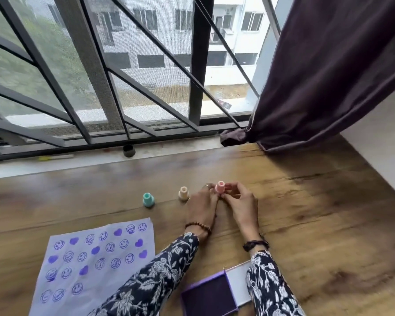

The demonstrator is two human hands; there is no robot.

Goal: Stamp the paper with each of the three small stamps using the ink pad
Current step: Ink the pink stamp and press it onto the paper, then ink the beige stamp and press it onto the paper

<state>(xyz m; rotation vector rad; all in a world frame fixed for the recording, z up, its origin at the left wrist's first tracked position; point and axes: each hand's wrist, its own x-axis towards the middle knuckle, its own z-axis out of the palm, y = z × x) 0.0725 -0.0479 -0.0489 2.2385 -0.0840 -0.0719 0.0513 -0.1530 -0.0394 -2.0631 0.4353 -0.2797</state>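
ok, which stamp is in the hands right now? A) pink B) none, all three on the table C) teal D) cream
A: both hands, left hand and right hand, pinch the pink stamp, while the teal stamp and cream stamp stand free on the table.

Pink stamp (220, 187) held, teal stamp (148, 199), beige stamp (183, 193) upright, stamped paper (94, 265), open ink pad (211, 297)

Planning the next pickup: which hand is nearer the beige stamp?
Left. The left hand sits just right of the beige stamp, almost touching it; the right hand is farther right, beyond the pink stamp both hands hold.
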